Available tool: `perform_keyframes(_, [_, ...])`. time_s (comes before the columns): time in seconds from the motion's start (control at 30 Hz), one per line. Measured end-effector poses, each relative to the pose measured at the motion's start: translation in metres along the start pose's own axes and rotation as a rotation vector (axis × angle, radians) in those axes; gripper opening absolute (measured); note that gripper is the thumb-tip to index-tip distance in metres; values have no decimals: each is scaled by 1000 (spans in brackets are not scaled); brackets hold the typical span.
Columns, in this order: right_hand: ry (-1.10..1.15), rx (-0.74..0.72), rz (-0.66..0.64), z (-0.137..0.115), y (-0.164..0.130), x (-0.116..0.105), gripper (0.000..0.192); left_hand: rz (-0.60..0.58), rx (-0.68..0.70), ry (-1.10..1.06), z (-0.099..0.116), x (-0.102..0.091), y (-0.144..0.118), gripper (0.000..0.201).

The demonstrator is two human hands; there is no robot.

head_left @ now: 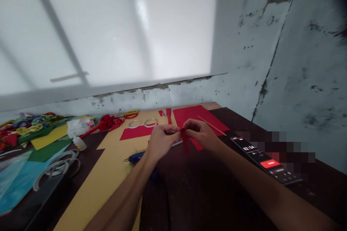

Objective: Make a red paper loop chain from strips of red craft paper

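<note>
Head view: my left hand (pixel 163 139) and right hand (pixel 202 135) pinch red strip (pixel 185 143); blue glue gun (pixel 136 157) left of strip, smartphone (pixel 264 159) right.

Bright daylight-like light washes the white sheet (pixel 179 25) on the wall, broken by slanting grey shadow bands and one small glare streak, while the dark brown surface (pixel 195 198) sinks into dimness and the phone screen (pixel 256 153) glows. Wide-angle distortion stretches the forearms (pixel 120 198) toward the lower edges, and the upper right corner darkens. The red strip (pixel 185 144) looks softly blurred, and coarse pixel blocks mask a patch beside the phone.
</note>
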State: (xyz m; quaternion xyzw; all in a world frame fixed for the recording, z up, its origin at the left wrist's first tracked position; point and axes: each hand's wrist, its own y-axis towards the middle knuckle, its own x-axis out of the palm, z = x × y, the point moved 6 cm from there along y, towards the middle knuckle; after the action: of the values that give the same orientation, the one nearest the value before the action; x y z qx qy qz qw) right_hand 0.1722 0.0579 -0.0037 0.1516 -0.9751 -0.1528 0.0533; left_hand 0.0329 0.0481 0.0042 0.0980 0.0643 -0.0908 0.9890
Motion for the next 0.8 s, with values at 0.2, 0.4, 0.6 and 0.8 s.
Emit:
perform_keyframes(0.2, [56,4,-11,0,-1,2,11,-3,12,-28,3,2,-2,17])
perform_keyframes(0.4, [119,70,-14,6,-2,2,15,10,25,-6,4,1,-1,15])
perform_keyframes(0.6, [69,17,-3,4,-1,1,13,-31,-5,-11,-2,1,0,14])
perform_keyframes(0.8, [119,67,-23,6,-1,3,12,0,-9,-14,1,-1,-1,16])
